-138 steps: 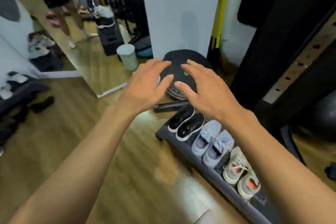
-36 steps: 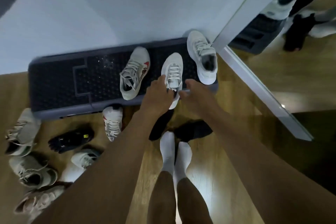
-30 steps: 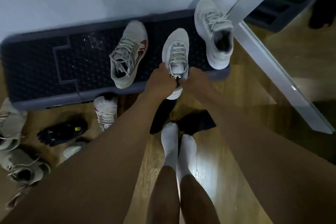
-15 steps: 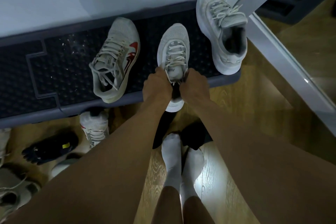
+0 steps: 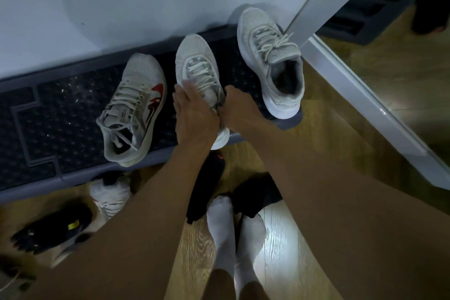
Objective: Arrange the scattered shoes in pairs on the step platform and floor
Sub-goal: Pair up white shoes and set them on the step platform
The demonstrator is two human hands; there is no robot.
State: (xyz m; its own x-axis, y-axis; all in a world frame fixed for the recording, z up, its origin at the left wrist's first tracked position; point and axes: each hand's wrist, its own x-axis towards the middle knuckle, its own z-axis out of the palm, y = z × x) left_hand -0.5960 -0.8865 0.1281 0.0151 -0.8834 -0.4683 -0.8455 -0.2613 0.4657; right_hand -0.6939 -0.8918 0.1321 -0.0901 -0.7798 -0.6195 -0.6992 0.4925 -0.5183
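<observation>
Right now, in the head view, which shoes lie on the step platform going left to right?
white shoe with red logo → white mesh shoe, held by the left hand and right hand → grey-white shoe at the right end of the step platform.

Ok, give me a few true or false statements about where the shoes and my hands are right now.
1. The left hand and right hand both grip the middle white shoe. True.
2. Three white shoes are on the step platform. True.
3. Every shoe in view is on the platform. False: a black toe shoe lies on the floor.
4. The person's feet are in shoes. False: they wear only white socks.
</observation>
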